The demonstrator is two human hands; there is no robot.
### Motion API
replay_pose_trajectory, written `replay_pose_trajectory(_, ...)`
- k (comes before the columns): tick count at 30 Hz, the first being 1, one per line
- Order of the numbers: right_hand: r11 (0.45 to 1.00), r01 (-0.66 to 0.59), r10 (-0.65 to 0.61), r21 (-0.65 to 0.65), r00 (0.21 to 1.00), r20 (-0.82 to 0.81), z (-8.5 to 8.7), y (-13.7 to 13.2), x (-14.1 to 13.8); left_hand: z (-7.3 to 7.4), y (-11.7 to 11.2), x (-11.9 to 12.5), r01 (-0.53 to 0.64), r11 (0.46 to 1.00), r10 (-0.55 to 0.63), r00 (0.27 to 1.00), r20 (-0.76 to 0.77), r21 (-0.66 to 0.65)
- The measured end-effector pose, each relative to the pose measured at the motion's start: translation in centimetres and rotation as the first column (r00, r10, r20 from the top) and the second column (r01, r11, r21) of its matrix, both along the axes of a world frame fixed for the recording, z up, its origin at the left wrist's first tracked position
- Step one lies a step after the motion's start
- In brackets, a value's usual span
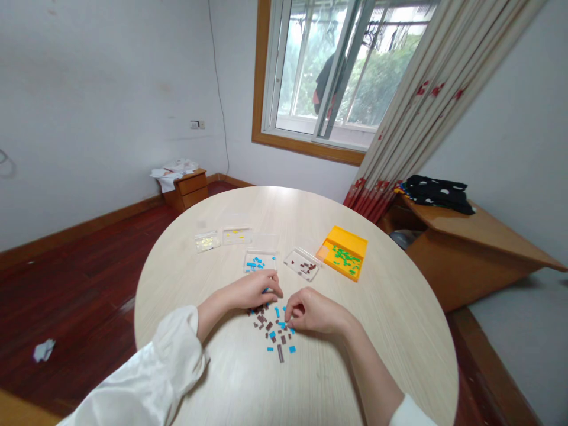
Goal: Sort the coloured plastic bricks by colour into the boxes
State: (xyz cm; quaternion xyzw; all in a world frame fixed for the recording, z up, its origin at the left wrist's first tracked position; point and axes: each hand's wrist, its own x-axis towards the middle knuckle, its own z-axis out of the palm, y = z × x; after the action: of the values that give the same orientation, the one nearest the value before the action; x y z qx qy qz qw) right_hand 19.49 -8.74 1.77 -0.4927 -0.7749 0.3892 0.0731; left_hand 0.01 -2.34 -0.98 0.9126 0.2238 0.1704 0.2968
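My left hand (260, 288) hovers over the far edge of a loose pile of small toy bricks. Its fingers are curled, and a bit of a blue brick (267, 290) shows between thumb and fingers. My right hand (313, 310) is at the pile's right side, thumb and index finger pinched together; whatever is between them is too small to make out. The pile mixes brown bricks (268, 326) and blue bricks (292, 349), with one long brown brick (280, 354) nearest me. Just beyond my left hand, a clear tray (245, 255) holds blue bricks.
A second clear tray (290, 251) contains brown bricks. The open yellow case (348, 239) at the right has green bricks. Two clear containers at the back left hold yellow pieces (235, 236) and pale pieces (205, 243). Everything stands on a round wooden table (213, 378).
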Motion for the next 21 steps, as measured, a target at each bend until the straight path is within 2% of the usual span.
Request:
replay_pose_trajectory(5,0.999,-0.027,0.027,-0.028,0.999,0.019,0.29,-0.06,-0.14,0.01,-0.39,0.42,0.010,1.000,-0.010,1.000,-0.021,0.028)
replay_pose_trajectory(12,0.999,-0.021,0.018,0.045,0.997,0.071,-0.02,0.02,-0.26,0.21,-0.57,0.59,-0.007,0.999,0.008,1.000,-0.027,0.051)
replay_pose_trajectory(21,0.996,-0.030,0.023,0.085,0.996,0.086,0.37,-0.30,-0.40,0.29,-0.88,0.88,0.050,0.998,-0.049,0.999,-0.021,0.028)
